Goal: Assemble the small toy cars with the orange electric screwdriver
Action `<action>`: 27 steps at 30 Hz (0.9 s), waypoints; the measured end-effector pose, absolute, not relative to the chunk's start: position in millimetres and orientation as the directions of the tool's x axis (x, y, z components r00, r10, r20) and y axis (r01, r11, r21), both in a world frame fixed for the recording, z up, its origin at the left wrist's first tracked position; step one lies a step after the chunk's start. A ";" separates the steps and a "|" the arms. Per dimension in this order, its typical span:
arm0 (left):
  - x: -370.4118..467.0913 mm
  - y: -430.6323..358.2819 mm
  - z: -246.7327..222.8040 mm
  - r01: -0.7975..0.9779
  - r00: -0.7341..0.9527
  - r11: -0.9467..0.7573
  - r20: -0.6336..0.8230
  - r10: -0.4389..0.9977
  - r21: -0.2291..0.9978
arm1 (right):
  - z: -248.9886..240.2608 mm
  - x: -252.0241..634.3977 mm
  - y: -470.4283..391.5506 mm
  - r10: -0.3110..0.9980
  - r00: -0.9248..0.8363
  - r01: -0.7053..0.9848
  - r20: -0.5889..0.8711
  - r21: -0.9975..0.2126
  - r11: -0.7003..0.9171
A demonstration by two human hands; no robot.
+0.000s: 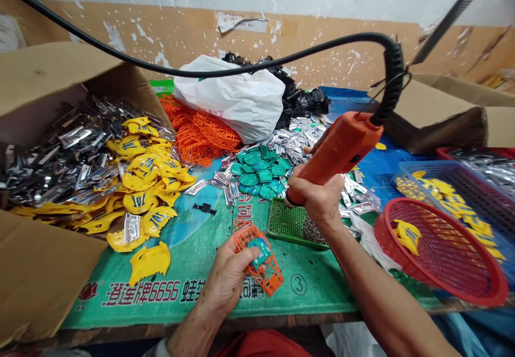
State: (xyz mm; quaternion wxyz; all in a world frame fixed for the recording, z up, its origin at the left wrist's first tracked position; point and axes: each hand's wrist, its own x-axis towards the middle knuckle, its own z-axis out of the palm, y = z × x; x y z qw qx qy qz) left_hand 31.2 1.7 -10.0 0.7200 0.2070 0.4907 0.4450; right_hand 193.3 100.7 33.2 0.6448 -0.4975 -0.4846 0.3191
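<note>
Near the table's front edge my left hand [228,274] grips an orange plastic frame [270,286], its thumb pressed on a teal piece [259,252] lying in the frame. My right hand [322,198] is wrapped round an orange electric screwdriver [336,150], which hangs from a black cable. The tool's lower end is above the left part of a green perforated tray [285,221] that holds small metal screws [314,231]. Behind it lies a heap of teal pieces [263,172].
Yellow parts [142,185] and silver pieces [76,137] spill from a cardboard box [40,271] at left. Orange frames [201,137] and a white bag [237,96] lie behind. A red basket [442,249] and blue basket [426,169] stand right. A black part [204,208] lies mid-table.
</note>
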 end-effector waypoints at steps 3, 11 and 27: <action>31.1 1.5 -10.9 -0.451 0.122 0.511 -0.516 0.848 0.732 | 33.1 197.3 102.3 0.889 0.341 0.058 0.304 -0.951 0.303; 29.8 -0.7 -16.0 -0.480 0.138 0.484 -0.482 0.865 0.731 | 64.8 198.0 79.9 0.888 0.311 -0.177 0.339 -0.897 0.404; 30.1 -3.3 -16.4 -0.500 0.158 0.416 -0.392 0.906 0.760 | 79.8 161.3 21.3 0.953 0.052 -0.334 0.298 -0.894 0.298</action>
